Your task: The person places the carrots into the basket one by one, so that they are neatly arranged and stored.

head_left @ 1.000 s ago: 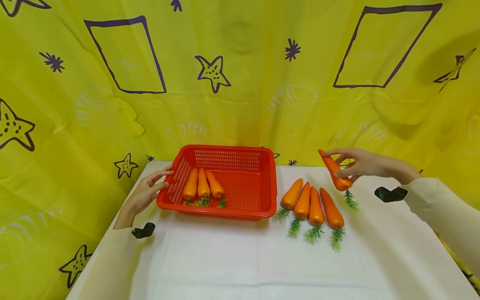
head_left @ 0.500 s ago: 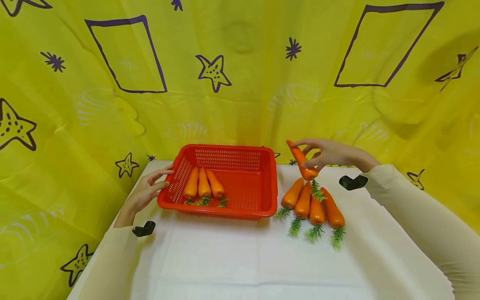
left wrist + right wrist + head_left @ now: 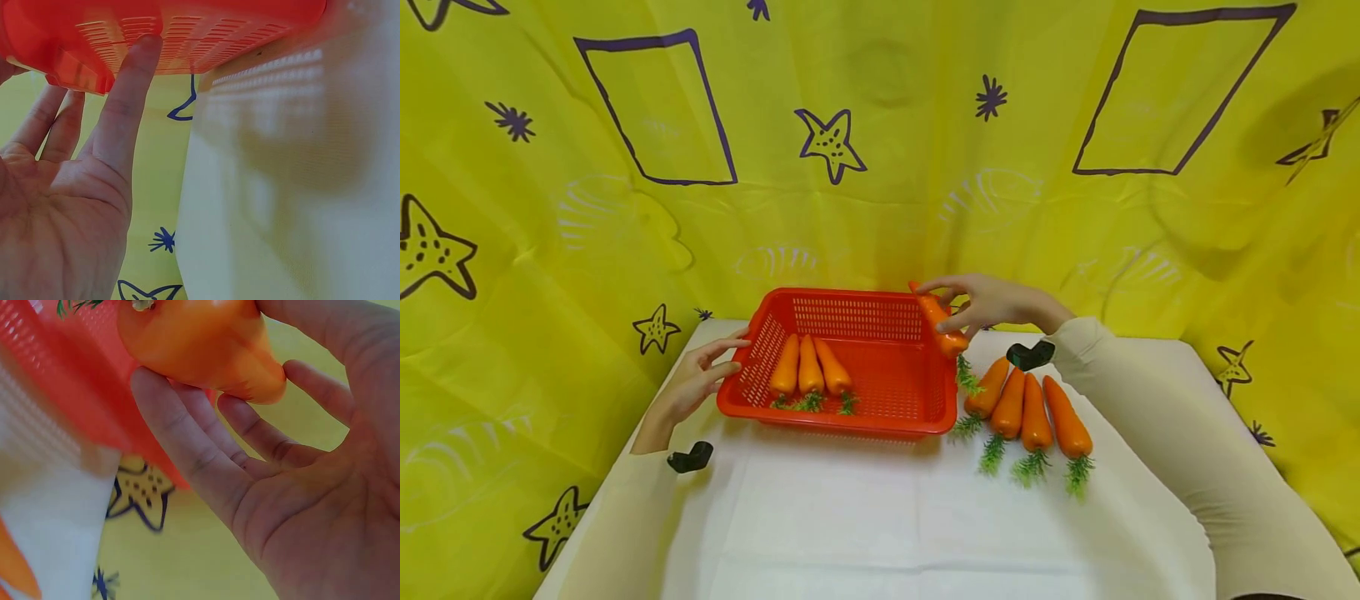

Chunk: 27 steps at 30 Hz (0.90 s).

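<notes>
My right hand [image 3: 996, 302] pinches an orange toy carrot [image 3: 942, 327] between thumb and fingers, tilted with its tip up and green leaves hanging down. In the head view this carrot overlaps the right rim of the red basket [image 3: 838, 423]. The right wrist view shows the carrot's thick end [image 3: 194, 337] close up, fingertips against its side. My left hand [image 3: 688, 387] rests extended fingers and thumb against the basket's left side; its thumb [image 3: 128, 106] touches the slotted wall in the left wrist view. Three carrots [image 3: 810, 371] lie side by side inside the basket, on the left.
Several more carrots [image 3: 1033, 417] lie in a row on the white tabletop [image 3: 820, 517], right of the basket, leaves toward the front. A yellow curtain [image 3: 895, 225] with dark stars and frames drawn on it hangs behind and beside the table.
My right hand has carried the carrot leftward, from beyond the row on the table, over that row, to the basket's right rim. My left hand has stayed at the basket's left side.
</notes>
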{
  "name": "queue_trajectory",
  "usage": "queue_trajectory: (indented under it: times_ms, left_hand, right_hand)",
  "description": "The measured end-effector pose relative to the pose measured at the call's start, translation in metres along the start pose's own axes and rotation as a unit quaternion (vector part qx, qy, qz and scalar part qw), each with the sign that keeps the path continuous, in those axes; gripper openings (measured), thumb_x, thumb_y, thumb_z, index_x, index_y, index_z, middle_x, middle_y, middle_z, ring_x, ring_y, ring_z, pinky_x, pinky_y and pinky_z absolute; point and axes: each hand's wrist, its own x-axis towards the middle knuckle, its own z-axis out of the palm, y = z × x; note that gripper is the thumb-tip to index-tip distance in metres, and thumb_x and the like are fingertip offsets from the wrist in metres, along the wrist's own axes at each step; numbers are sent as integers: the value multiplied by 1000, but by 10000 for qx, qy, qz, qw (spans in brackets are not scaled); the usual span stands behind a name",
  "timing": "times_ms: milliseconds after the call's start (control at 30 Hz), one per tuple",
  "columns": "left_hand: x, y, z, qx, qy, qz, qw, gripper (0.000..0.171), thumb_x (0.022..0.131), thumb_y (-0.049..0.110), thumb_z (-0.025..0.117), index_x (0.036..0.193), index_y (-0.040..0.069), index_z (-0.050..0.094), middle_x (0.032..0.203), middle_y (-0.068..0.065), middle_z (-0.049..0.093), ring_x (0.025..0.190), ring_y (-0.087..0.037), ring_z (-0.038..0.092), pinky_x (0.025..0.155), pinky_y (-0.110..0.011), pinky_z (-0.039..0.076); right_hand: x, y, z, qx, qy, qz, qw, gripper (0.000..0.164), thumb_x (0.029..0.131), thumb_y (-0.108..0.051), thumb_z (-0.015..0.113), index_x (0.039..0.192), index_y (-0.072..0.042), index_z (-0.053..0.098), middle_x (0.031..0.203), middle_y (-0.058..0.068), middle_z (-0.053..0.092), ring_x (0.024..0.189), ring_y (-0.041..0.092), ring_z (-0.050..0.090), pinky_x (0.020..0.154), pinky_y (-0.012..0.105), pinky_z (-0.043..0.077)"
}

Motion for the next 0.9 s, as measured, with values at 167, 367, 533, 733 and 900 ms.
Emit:
queue_trajectory:
  times_ms: [167, 367, 533, 733, 900]
  left_hand:
    - [0, -1, 0, -21, 11, 12, 10000, 42, 104, 4, 55, 144, -7, 48, 169, -10, 25, 152, -42, 20, 94, -29, 54]
    - [1, -2, 0, 9, 63, 4, 10000, 42, 104, 4, 56, 144, -7, 49, 169, -10, 26, 152, -42, 19, 93, -29, 53]
    - [1, -3, 0, -6, 45, -10, 10000, 42, 104, 5, 57, 144, -5, 50, 169, -9, 26, 152, -41, 20, 94, -28, 52]
    - [2, -5, -2, 14, 36, 14, 10000, 40, 105, 4, 56, 143, -5, 50, 169, -7, 26, 152, -39, 22, 94, -26, 53]
    - [2, -4, -2, 30, 55, 33, 10000, 40, 104, 3, 56, 143, -5, 50, 169, -9, 26, 152, -41, 20, 94, -26, 53]
  right_hand:
    - [27, -7, 16, 70, -211, -31, 9997, 72, 96, -18, 75, 158, -16, 40, 148, 23, 42, 97, 29, 68, 77, 45, 61]
    - [58, -11, 35, 312, -483, 4, 9983, 73, 96, -14, 75, 159, -16, 39, 137, 20, 47, 90, 29, 64, 79, 45, 61]
    - [83, -6, 49, 398, -560, 119, 9976, 72, 96, -14, 74, 159, -15, 39, 134, 20, 51, 88, 27, 64, 80, 46, 61]
    - [107, 0, 65, 656, -515, 425, 9956, 71, 95, -14, 75, 158, -17, 42, 135, 18, 54, 105, 29, 64, 80, 43, 61]
    - [126, 7, 77, 851, -638, 561, 9927, 71, 95, -14, 76, 157, -16, 42, 137, 21, 53, 112, 32, 62, 81, 44, 61]
